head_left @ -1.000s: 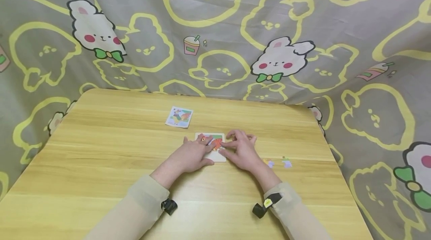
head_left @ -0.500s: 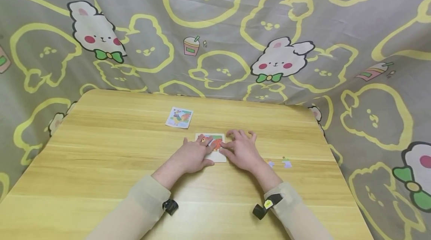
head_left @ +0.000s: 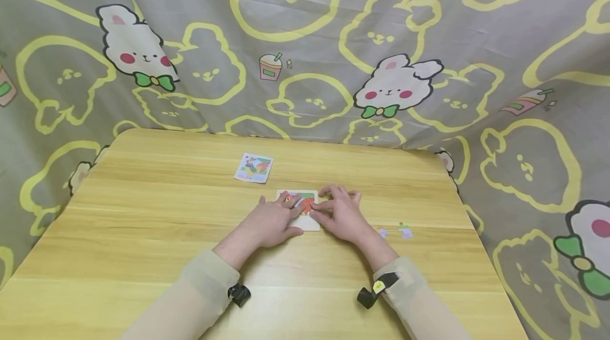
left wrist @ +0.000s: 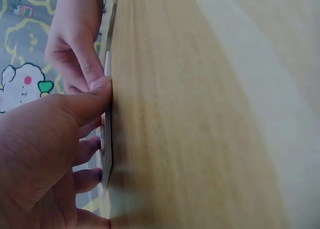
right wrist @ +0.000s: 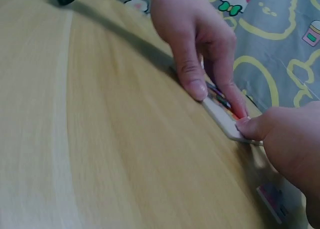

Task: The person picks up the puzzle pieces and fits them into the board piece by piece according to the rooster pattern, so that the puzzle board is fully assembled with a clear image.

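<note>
A small white-framed picture puzzle board lies flat at the middle of the table, showing red, orange and green pieces. My left hand reaches over its left side, fingers extended across the pieces and thumb at the near edge. At the right edge, my right hand has thumb and index fingertips close together on an orange-red puzzle piece; the fingers hide part of it. Seen from the right wrist, the right thumb rests at a corner of the board.
A square rooster picture card lies beyond the board to the left. Loose puzzle pieces lie right of my right hand, one partly behind the wrist. A patterned curtain surrounds the wooden table at the back and sides.
Both hands stay at the board with almost no movement. The right hand's outer fingers shift slightly, and the head view tilts a little.
</note>
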A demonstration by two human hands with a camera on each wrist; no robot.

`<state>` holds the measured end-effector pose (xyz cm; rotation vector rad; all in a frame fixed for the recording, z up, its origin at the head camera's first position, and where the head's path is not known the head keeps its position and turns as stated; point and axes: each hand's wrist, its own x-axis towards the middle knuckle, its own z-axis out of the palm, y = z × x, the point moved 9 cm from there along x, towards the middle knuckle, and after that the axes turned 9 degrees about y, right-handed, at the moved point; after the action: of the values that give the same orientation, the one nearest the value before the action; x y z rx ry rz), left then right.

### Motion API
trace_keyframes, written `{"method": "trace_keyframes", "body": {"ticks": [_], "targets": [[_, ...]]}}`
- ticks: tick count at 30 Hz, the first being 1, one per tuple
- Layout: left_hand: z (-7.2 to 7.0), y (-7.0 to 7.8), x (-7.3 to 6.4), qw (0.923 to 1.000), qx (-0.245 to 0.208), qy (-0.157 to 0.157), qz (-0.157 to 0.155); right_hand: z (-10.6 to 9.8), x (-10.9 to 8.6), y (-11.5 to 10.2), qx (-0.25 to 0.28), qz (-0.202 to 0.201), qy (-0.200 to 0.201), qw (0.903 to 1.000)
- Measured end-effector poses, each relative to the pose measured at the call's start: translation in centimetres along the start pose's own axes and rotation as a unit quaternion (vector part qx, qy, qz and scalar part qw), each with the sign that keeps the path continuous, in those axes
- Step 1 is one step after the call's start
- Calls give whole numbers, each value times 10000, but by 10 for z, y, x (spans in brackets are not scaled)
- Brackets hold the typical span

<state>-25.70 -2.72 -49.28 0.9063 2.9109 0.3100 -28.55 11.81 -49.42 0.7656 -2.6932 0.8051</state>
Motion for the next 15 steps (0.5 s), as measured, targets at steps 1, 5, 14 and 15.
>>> {"method": "trace_keyframes", "body": {"ticks": [1, 5, 14, 15], "targets": [[-1, 0, 0, 10000, -14, 3, -1, 0, 0, 0, 15, 1, -1, 10000], [-3, -1, -1, 9999, -133, 91, 7, -1, -1, -2, -33, -77, 8, 10000], [-19, -16, -12, 9984, -198, 533, 8, -3, -3, -7, -167, -352, 162, 9991], [-20, -18, -14, 9983, -187, 560, -4, -3, -3, -7, -151, -371, 182, 9990]]}}
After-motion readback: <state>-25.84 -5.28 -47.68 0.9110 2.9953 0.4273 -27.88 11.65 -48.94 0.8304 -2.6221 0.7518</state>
